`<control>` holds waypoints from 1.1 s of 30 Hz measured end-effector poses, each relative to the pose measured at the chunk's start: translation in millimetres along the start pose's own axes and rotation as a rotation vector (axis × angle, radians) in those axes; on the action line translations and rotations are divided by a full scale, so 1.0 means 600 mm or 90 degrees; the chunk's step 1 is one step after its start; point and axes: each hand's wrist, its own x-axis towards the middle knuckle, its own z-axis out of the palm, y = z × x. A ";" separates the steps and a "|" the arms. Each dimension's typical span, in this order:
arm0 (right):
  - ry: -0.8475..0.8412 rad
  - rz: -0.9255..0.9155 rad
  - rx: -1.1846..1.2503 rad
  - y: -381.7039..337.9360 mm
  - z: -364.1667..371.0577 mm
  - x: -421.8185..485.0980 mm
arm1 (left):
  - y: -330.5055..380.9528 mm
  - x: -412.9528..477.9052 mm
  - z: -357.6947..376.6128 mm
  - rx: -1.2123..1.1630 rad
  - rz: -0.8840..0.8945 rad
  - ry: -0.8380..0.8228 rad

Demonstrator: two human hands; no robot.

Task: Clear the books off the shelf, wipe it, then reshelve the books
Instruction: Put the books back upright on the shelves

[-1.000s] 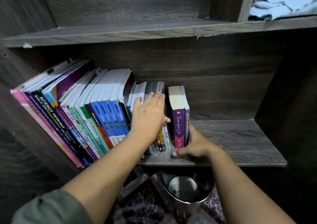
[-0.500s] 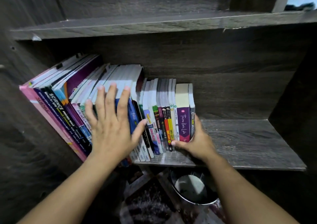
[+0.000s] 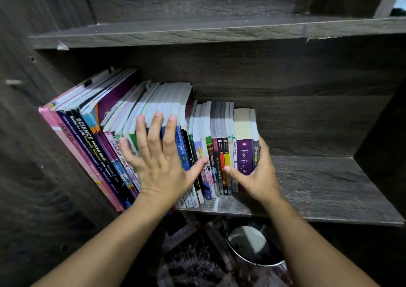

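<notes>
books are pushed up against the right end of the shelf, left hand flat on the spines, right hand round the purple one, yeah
Wrong end: the head view shows the books against the left end of the shelf. The left hand is flat on the spines and the right hand curls round the purple book, as you said.

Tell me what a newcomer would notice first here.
A colourful row of books fills the left half of the wooden shelf. The left hand presses flat on the spines mid-row, while the right hand grips the row's right end at the purple book. A shiny metal bin sits below.
</notes>
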 end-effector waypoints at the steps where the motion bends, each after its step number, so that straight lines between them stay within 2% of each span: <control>1: 0.002 -0.010 -0.002 0.001 -0.001 0.002 | 0.006 0.001 -0.002 0.003 -0.013 -0.016; 8: 0.040 -0.058 -0.012 -0.010 -0.004 0.007 | 0.042 0.015 -0.013 0.021 -0.037 -0.055; 12: 0.067 -0.147 -0.027 -0.039 -0.020 0.013 | 0.033 0.007 -0.004 0.026 0.005 -0.098; 17: 0.100 -0.240 -0.003 -0.078 -0.032 0.029 | 0.036 0.007 0.000 0.037 -0.012 -0.119; 26: 0.017 -0.344 -0.266 -0.116 -0.027 0.023 | 0.038 0.000 0.002 0.035 -0.011 -0.118; 29: 0.013 -0.342 -0.315 -0.117 -0.022 0.024 | 0.046 -0.011 0.006 0.038 0.068 -0.107; 33: -0.012 -0.334 -0.325 -0.117 -0.017 0.028 | 0.053 -0.008 0.010 0.104 0.073 -0.147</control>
